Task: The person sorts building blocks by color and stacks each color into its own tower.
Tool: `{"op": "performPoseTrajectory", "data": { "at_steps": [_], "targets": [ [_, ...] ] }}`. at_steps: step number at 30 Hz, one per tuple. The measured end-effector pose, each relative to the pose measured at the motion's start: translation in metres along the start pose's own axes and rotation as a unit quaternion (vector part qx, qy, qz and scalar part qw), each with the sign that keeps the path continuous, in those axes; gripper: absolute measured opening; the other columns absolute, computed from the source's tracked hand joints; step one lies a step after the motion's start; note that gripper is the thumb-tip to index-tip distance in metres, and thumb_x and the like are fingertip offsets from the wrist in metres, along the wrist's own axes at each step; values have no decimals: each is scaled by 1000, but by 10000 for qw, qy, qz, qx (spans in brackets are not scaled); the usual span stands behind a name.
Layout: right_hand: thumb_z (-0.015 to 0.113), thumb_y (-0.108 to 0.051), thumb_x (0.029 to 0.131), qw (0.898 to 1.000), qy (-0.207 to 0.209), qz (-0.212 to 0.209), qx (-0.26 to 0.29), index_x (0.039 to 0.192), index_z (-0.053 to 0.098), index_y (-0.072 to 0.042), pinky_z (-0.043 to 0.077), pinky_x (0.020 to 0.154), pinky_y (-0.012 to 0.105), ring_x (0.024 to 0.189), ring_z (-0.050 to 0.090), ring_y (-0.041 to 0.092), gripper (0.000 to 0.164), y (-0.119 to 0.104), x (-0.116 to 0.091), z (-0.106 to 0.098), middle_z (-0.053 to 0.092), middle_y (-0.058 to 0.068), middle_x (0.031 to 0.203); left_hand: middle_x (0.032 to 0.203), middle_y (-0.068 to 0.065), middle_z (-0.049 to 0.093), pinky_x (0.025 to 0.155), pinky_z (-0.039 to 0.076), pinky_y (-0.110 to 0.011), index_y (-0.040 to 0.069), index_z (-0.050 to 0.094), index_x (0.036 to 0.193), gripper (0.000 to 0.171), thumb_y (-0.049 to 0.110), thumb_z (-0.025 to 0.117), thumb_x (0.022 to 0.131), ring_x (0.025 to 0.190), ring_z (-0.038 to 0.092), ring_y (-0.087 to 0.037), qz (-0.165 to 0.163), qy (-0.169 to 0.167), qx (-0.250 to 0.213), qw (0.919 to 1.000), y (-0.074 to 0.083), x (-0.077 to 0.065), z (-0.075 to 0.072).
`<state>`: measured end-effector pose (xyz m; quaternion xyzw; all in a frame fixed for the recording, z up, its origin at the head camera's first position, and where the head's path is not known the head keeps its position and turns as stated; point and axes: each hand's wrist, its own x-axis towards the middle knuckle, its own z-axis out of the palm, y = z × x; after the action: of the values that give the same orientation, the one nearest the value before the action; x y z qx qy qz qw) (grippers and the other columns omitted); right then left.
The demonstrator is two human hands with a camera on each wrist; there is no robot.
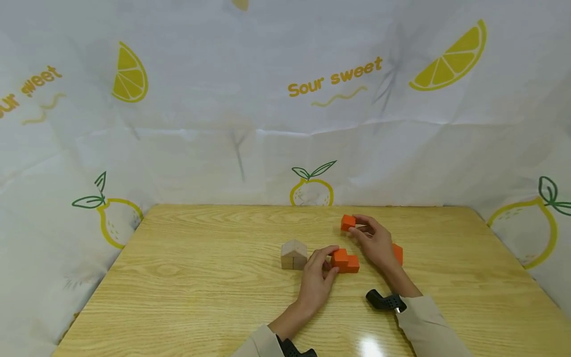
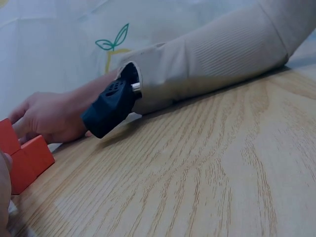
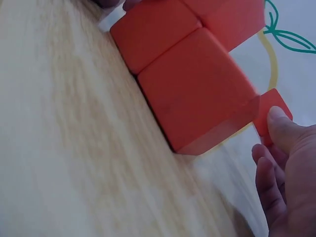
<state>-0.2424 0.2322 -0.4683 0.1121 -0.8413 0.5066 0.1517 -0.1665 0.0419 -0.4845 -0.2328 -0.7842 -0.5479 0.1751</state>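
Note:
An orange stepped block [image 1: 345, 260] lies mid-table, and my left hand [image 1: 331, 260] grips its left end between thumb and forefinger. The same block shows in the left wrist view [image 2: 24, 158] and fills the right wrist view [image 3: 192, 84]. Just behind it, my right hand [image 1: 357, 229] pinches a small orange cube [image 1: 348, 222] at its fingertips. In the right wrist view the thumb [image 3: 284, 131] presses on that cube [image 3: 271, 111]. Another orange block [image 1: 398, 254] is partly hidden behind the right hand.
A plain wooden house-shaped block [image 1: 293, 254] stands just left of my left hand. The wooden table [image 1: 200, 297] is enclosed on three sides by a white lemon-print cloth [image 1: 267, 124]. A black wrist camera [image 2: 111, 106] sits on the right forearm.

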Motion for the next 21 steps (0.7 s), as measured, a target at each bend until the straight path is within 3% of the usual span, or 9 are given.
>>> {"op": "performPoseTrajectory", "data": {
  "at_steps": [9, 16, 21],
  "targets": [
    [65, -6, 92, 9992, 158, -86, 367, 128, 56, 3, 47, 73, 15, 90, 60, 19, 38, -36, -20, -11, 59, 17, 119, 116, -3, 57, 64, 48, -18, 12, 54, 130, 50, -5, 68, 85, 80, 52, -12, -58, -25, -2, 10000, 0, -1, 0],
    [64, 0, 90, 9975, 103, -225, 665, 125, 58, 5, 51, 67, 22, 87, 61, 20, 36, -43, -30, -13, 60, 19, 117, 116, -4, 57, 64, 48, -18, 9, 54, 130, 49, -6, 68, 85, 78, 51, -11, 12, -16, -10, 10000, 0, -1, 0],
    [65, 2, 89, 9972, 156, -387, 622, 124, 59, 4, 50, 66, 20, 85, 61, 18, 35, -45, -37, -17, 61, 18, 115, 115, -4, 57, 63, 48, -19, 10, 54, 130, 49, -6, 67, 85, 78, 51, -11, -17, -24, -36, 10000, 1, -1, 1]
  ]
}}
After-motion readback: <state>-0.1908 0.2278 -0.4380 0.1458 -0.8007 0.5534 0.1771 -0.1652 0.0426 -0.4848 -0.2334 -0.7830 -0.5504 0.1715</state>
